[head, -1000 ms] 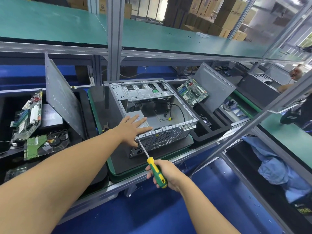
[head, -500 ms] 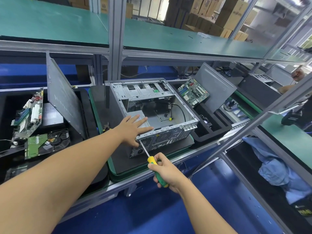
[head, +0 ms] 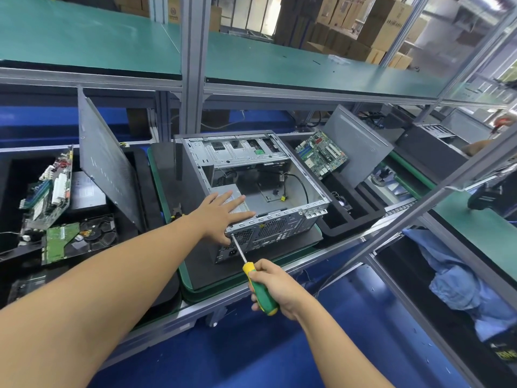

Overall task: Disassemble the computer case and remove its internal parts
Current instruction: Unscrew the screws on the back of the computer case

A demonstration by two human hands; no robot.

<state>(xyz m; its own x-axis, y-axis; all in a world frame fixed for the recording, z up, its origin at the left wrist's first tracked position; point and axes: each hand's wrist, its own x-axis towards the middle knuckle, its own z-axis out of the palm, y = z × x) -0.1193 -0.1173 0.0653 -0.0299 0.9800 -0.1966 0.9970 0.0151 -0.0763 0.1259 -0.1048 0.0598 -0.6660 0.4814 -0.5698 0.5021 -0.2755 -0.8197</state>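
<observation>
The open grey metal computer case [head: 251,191] lies on its side on a dark mat in a green-rimmed tray [head: 167,197] on the surface. The left hand [head: 221,214] rests flat, fingers spread, on the silver power supply box [head: 223,191] at the case's near corner. The right hand [head: 275,287] is clenched round the green-and-yellow handled screwdriver [head: 258,287], its tip touching the case's perforated rear panel [head: 268,231] just below the left hand
</observation>
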